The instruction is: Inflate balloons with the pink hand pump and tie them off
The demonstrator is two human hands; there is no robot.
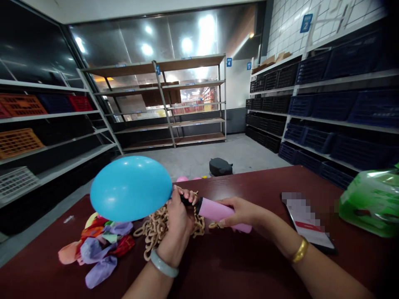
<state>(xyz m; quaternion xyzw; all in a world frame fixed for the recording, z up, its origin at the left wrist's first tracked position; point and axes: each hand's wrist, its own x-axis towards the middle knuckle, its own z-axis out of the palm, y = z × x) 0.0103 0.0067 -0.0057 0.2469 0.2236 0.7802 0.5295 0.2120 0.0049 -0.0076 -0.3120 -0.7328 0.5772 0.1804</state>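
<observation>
A blown-up blue balloon sits on the black nozzle of a pink hand pump. My left hand is closed round the balloon's neck at the nozzle. My right hand is wrapped round the pink pump body, to the right of the left hand. Both hands hover just above the dark red table. Under them lies a tan chain-like cord.
A heap of flat balloons in several colours lies at the table's left. A phone and a green plastic bag lie at the right. Shelving with crates lines both sides; a black bag sits on the floor beyond.
</observation>
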